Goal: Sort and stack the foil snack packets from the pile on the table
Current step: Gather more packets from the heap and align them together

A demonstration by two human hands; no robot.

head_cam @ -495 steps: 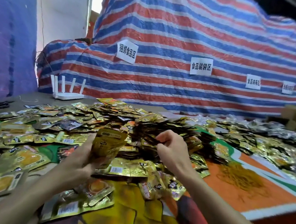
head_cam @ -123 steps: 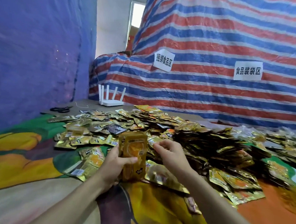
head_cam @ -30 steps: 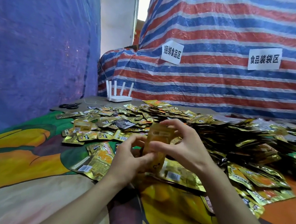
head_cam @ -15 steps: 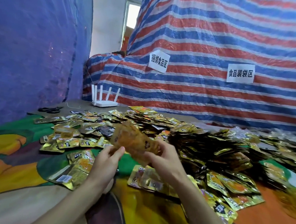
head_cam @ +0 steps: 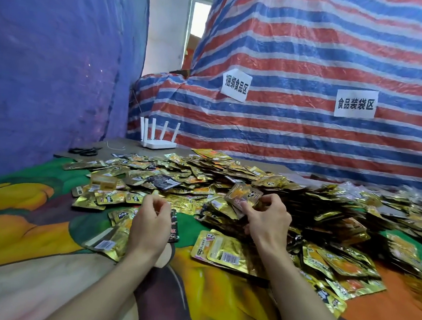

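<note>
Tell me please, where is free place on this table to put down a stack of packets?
Free: the printed cloth left of the left hand, up to the loose packets; the cloth between both forearms; the orange corner at near right. Crowded: the pile ahead of the right hand, which holds a packet, across to the right edge.

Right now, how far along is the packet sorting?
Done: little, maybe one small stack at the left. In hand: the right hand pinches one packet; the left hand holds nothing. Left: the big loose pile, nearly all unsorted.
</note>
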